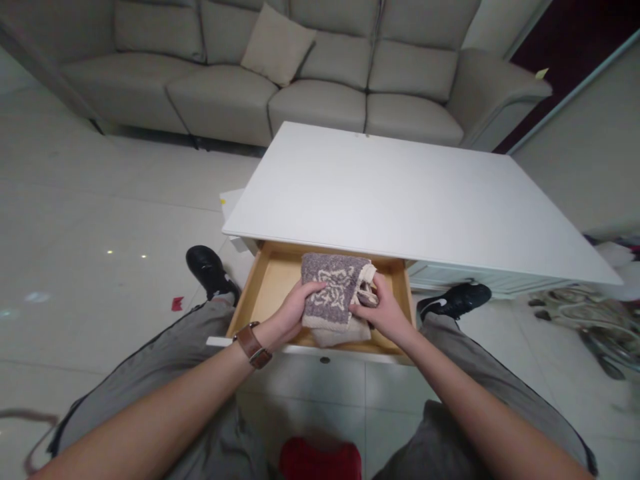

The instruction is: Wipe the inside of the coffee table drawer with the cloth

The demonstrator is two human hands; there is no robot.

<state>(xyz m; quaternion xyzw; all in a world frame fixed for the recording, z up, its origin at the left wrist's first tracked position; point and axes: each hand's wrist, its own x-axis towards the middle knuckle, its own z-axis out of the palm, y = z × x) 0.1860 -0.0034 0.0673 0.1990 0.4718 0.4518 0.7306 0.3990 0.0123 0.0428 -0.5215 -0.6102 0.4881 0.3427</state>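
A folded grey-brown cloth [327, 290] with a cream pattern is held over the open wooden drawer [270, 283]. My left hand [295, 308] grips its left side, thumb on top and the other fingers mostly hidden underneath. At the right edge, my right hand [383, 310] pinches the cloth's cream border and folded layers between thumb and fingers. A paler beige part of the cloth hangs below the patterned face. The drawer's bare wooden bottom shows to the left of the cloth.
The drawer belongs to a white table [400, 193]. Behind it stands a grey sofa [320, 110] with a beige cushion [277, 47]. A red object [320, 460] is at the bottom centre. My black shoes flank the drawer, and a small red scrap [177, 304] lies on the floor.
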